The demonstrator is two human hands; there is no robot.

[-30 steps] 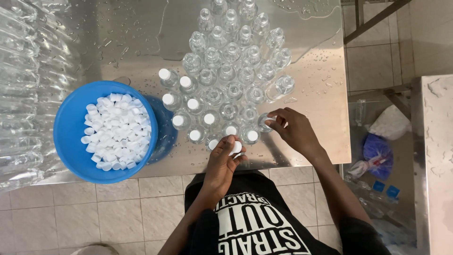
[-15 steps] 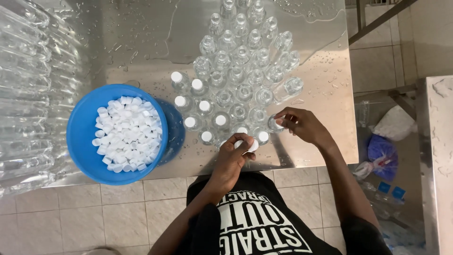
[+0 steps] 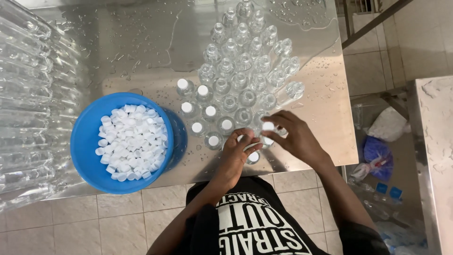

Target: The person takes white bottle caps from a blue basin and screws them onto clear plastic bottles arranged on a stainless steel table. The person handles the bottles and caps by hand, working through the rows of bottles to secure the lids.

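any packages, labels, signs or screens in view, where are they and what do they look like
No signs, screens or bottle labels show.
Clear plastic wrap packs of bottles: left table edge, long, see-through.
Blue bag: floor on the right, crumpled.
White bag: just above it, crumpled.

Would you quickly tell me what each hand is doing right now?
Left hand: closed around a clear bottle, grip on its neck.
Right hand: pinching a white cap.

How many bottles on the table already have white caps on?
10 capped bottles show: eight in a block beside the blue bowl, two by the left hand and right hand. The hands may hide more.
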